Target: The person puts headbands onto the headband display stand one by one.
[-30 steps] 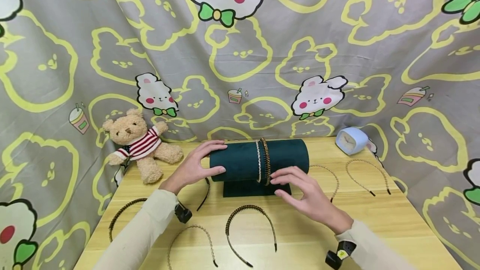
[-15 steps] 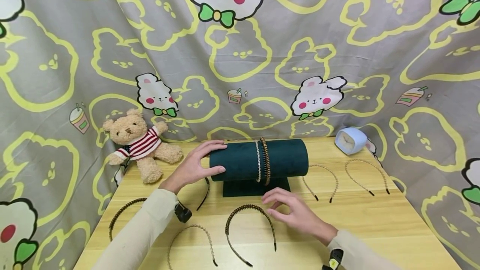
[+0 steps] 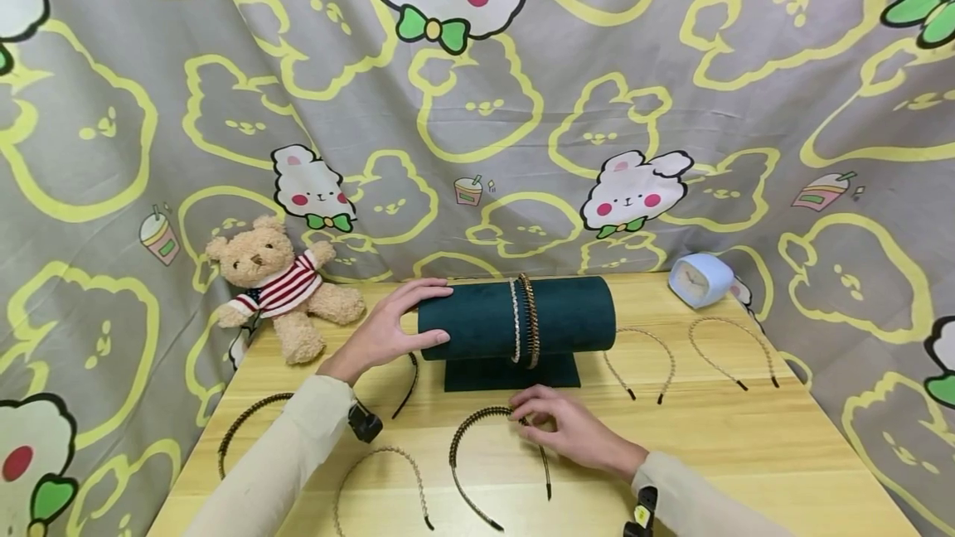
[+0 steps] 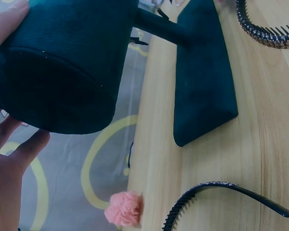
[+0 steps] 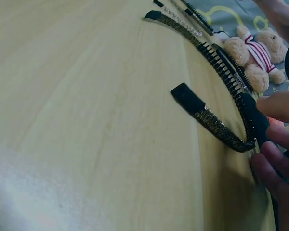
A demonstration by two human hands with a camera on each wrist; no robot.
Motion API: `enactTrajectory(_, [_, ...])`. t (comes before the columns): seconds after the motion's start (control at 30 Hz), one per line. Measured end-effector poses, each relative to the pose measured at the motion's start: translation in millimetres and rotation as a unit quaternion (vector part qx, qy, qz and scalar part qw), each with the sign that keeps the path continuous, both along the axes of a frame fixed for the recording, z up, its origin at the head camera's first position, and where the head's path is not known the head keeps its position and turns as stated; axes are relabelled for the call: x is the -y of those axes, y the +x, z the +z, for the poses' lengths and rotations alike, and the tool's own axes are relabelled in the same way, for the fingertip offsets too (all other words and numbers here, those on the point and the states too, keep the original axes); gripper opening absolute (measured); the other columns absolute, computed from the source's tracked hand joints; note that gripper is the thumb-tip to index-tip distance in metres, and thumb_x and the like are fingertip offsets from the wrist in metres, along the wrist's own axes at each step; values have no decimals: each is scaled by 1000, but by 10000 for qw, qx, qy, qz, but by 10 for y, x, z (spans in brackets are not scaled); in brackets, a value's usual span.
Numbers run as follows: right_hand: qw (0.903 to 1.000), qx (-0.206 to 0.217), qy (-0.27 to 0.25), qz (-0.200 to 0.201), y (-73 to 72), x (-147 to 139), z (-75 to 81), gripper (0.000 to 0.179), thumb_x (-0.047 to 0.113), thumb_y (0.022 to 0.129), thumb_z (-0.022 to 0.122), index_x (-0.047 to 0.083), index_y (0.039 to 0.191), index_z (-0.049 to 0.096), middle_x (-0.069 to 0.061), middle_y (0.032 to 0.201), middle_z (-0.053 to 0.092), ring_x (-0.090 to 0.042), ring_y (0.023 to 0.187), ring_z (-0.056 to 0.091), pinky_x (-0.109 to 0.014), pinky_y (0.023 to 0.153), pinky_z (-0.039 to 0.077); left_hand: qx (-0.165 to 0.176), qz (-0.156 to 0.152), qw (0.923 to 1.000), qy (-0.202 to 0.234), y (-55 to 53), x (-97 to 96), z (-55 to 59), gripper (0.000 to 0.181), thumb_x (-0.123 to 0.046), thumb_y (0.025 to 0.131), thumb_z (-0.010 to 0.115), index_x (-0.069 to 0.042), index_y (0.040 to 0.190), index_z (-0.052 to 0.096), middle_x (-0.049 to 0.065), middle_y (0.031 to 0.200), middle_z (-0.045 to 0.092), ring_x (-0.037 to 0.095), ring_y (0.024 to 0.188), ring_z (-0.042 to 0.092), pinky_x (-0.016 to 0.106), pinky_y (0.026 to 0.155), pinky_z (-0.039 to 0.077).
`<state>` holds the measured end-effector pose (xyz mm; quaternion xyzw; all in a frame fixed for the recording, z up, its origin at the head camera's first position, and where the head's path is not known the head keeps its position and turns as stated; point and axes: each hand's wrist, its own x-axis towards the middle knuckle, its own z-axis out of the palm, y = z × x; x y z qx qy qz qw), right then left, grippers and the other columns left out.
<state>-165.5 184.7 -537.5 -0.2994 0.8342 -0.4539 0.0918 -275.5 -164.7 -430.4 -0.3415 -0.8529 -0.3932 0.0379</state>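
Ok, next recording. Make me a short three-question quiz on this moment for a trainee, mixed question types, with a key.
1. Fill in: in the head view, the teddy bear sits to the ____ of the green display stand, and the pale blue clock to its ____.
2. True or false: the right hand's fingertips are at the dark headband lying in front of the stand.
3. What does the left hand hold?
A) The teddy bear
B) One end of the stand's roll
C) The clock

Key: 1. left; right. 2. True. 3. B.
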Motion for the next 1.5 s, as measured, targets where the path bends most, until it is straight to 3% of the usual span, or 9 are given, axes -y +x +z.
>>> enactTrajectory(0.1, [9997,5,199,106,-15,5,-34,25,21,107,73,16,130,80,-8,150,64,-19,127,67,-25,93,62,30,-3,10000,8,2,-2,2,65,-47,94,87,-48,153,58,0,168,48,25,156,44,67,121,40])
enactTrajectory(0.33, [9957,-588,692,193,-53,5,-52,24,21,108,72,19,130,81,1,144,68,-18,128,66,-26,94,60,16,-26,10000,11,8,-12,12,66,-46,94,87,-45,154,59,-5,168,48,25,156,44,68,121,40])
enactTrajectory(0.67, [9948,-856,552,85,-72,-29,-30,7,20,104,78,25,100,80,7,114,72,-4,101,64,-23,85,57,48,-7,10000,-1,-15,-15,22,65,-48,94,87,-49,152,58,-11,166,48,22,156,44,65,122,40])
enactTrajectory(0.83, [9954,-746,572,180,-107,-11,-27,10,20,104,77,25,113,79,7,121,69,-1,92,61,-20,80,55,72,-3,10000,-17,-11,-14,29,65,-49,94,86,-50,152,58,-12,167,48,21,156,44,65,123,39])
enactTrajectory(1.0, [9936,-750,678,511,-140,12,-11,22,17,106,73,21,127,80,0,133,70,-4,100,64,-20,82,56,38,34,10000,-23,-6,-8,10,66,-47,94,87,-48,153,58,-13,167,47,23,157,44,66,122,40])
enactTrajectory(1.27, [9947,-628,686,444,-149,39,11,15,16,104,77,21,118,79,8,114,72,1,91,61,-20,81,56,58,44,10000,-23,-6,10,8,66,-49,94,87,-49,153,58,-13,167,47,23,157,44,66,122,40])
enactTrajectory(1.5, [9913,-756,990,422,-173,59,24,26,16,105,76,20,130,78,8,114,71,-4,88,59,-19,78,53,78,35,10000,-21,-11,2,5,66,-50,93,87,-51,152,58,-15,166,47,21,156,45,65,122,41])
